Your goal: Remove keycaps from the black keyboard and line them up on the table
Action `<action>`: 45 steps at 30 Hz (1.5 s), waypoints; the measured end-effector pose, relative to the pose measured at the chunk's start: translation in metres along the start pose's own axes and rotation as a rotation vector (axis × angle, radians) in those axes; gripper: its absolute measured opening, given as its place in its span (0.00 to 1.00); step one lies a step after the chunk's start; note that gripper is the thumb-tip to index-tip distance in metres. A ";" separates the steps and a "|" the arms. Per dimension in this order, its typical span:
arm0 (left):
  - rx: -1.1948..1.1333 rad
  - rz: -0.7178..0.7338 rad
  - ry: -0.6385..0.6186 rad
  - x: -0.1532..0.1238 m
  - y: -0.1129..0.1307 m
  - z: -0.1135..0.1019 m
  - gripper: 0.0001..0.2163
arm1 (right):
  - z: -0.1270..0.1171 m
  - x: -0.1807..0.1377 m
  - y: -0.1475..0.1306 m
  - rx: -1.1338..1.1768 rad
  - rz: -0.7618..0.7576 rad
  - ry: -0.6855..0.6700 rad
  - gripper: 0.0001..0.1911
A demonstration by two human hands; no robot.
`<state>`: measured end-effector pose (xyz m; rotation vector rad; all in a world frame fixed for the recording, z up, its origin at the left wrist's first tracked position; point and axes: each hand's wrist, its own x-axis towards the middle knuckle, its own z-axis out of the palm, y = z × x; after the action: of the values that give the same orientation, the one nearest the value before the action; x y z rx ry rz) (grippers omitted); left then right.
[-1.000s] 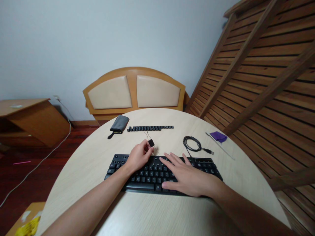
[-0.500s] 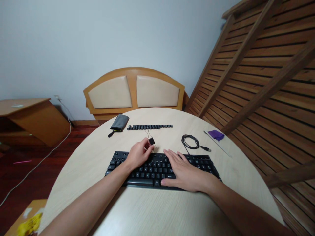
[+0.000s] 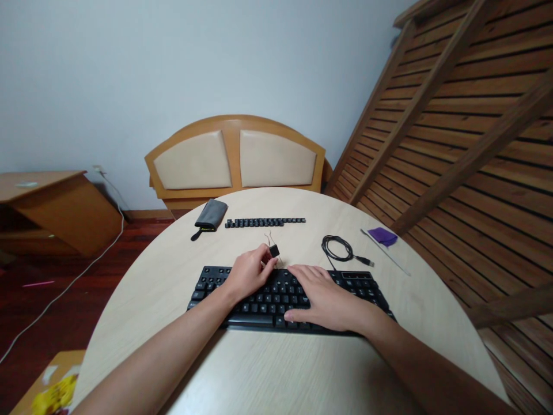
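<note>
A black keyboard [image 3: 250, 320] lies on the round table, with bare spots among the keys at its upper left. My left hand [image 3: 252, 271] is closed around a wire keycap puller [image 3: 274, 251] with a black middle piece, over the keyboard's back edge. The puller's lower wire ends are partly hidden by my fingers. Fingers outstretched, my right hand [image 3: 322, 300] rests flat across the right half of the keyboard and covers some keys. Beyond both hands, loose black keycaps [image 3: 261, 223] stand in rows.
A grey pouch [image 3: 211, 215] sits at the table's back left. Behind the keyboard's right end is a coiled USB cable [image 3: 338, 248]. A purple cloth [image 3: 382, 236] and a thin rod [image 3: 391, 256] lie at the right. A headboard [image 3: 235, 158] stands behind the table [image 3: 276, 369].
My left hand and the keycap puller have shifted slightly right, along the keyboard's back edge toward my right hand. My right hand stays on the keyboard. The view has moved a little.
</note>
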<state>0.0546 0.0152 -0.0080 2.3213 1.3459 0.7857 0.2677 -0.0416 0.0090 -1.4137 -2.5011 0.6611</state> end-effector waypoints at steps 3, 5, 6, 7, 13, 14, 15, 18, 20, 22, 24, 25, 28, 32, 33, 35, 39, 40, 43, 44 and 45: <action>0.009 0.009 -0.012 0.001 0.001 0.000 0.07 | 0.004 -0.002 0.002 -0.021 -0.026 0.057 0.44; 0.023 0.013 -0.017 0.001 0.001 0.000 0.07 | 0.004 -0.003 0.004 -0.033 -0.035 0.073 0.42; 0.029 0.015 -0.019 0.001 0.001 0.000 0.07 | 0.004 -0.002 0.005 -0.037 -0.043 0.077 0.42; 0.033 0.018 -0.022 0.001 0.001 0.000 0.07 | 0.003 -0.002 0.006 -0.040 -0.050 0.081 0.41; 0.045 0.025 -0.051 0.000 0.003 0.000 0.08 | 0.003 -0.001 0.008 -0.038 -0.066 0.105 0.40; 0.046 0.023 -0.053 0.000 0.003 0.000 0.08 | 0.003 -0.001 0.008 -0.036 -0.066 0.106 0.40; 0.048 0.021 -0.054 0.000 0.003 0.000 0.08 | 0.003 -0.001 0.008 -0.033 -0.065 0.106 0.40; 0.051 0.022 -0.059 0.000 0.003 0.000 0.08 | 0.003 0.000 0.008 -0.027 -0.062 0.102 0.40; 0.050 0.029 -0.060 0.000 0.002 0.000 0.08 | 0.003 0.000 0.009 -0.025 -0.067 0.104 0.39; 0.054 0.038 -0.055 0.000 0.002 0.001 0.08 | 0.003 0.000 0.009 -0.025 -0.073 0.109 0.39; 0.063 0.047 -0.053 0.000 0.001 0.001 0.08 | 0.004 0.000 0.010 -0.028 -0.077 0.113 0.39; 0.067 0.051 -0.053 0.000 0.001 0.001 0.07 | 0.004 0.000 0.010 -0.029 -0.078 0.113 0.39; 0.073 0.057 -0.053 0.000 0.002 0.000 0.07 | 0.003 0.000 0.009 -0.033 -0.080 0.114 0.39; 0.090 0.066 -0.038 0.000 0.003 0.000 0.08 | 0.002 0.000 0.009 -0.036 -0.087 0.119 0.39; 0.093 0.070 -0.035 0.000 0.003 -0.001 0.08 | 0.001 0.000 0.009 -0.035 -0.090 0.120 0.38; 0.098 0.081 -0.037 -0.001 0.004 -0.001 0.08 | 0.001 0.000 0.010 -0.031 -0.101 0.124 0.35; 0.127 0.104 -0.044 -0.001 0.005 0.000 0.08 | 0.001 0.000 0.013 -0.015 -0.126 0.143 0.32; 0.137 0.109 -0.045 -0.001 0.005 0.000 0.08 | 0.001 0.000 0.014 -0.011 -0.133 0.149 0.31; 0.165 0.127 -0.048 -0.001 0.005 0.001 0.07 | 0.001 0.001 0.017 -0.008 -0.153 0.161 0.30; 0.172 0.131 -0.047 0.000 0.005 0.001 0.07 | 0.001 0.001 0.018 -0.009 -0.158 0.165 0.30; 0.179 0.134 -0.044 0.000 0.005 0.001 0.07 | 0.001 0.001 0.019 -0.009 -0.161 0.168 0.30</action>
<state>0.0587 0.0123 -0.0061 2.5744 1.3008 0.6736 0.2809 -0.0324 -0.0011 -1.2000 -2.4554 0.4802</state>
